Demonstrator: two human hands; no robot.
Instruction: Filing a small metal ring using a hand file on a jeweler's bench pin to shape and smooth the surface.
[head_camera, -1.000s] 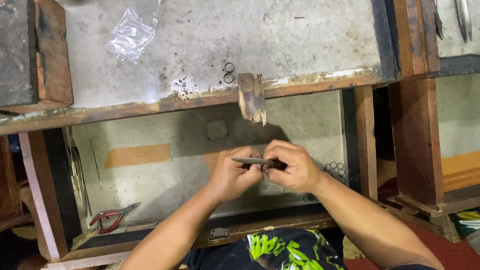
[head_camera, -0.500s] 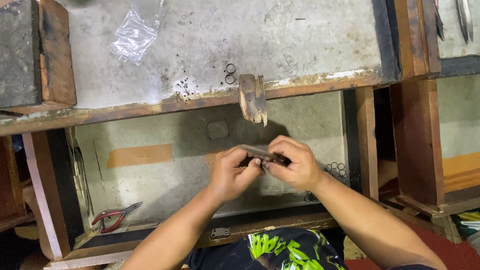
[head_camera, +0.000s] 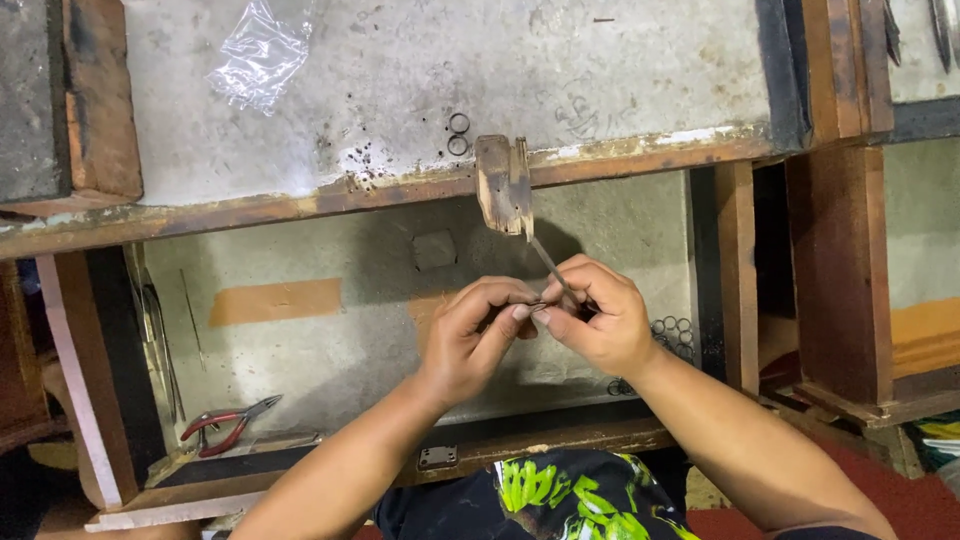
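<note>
Both hands pinch one small metal piece under the wooden peg.

The left hand (head_camera: 470, 335) and right hand (head_camera: 592, 318) press fingertips together on a small metal piece (head_camera: 537, 306); a thin tool (head_camera: 552, 268) in the right grip slants up-left toward the wooden peg (head_camera: 504, 185) on the worktop (head_camera: 620, 70) edge.
</note>
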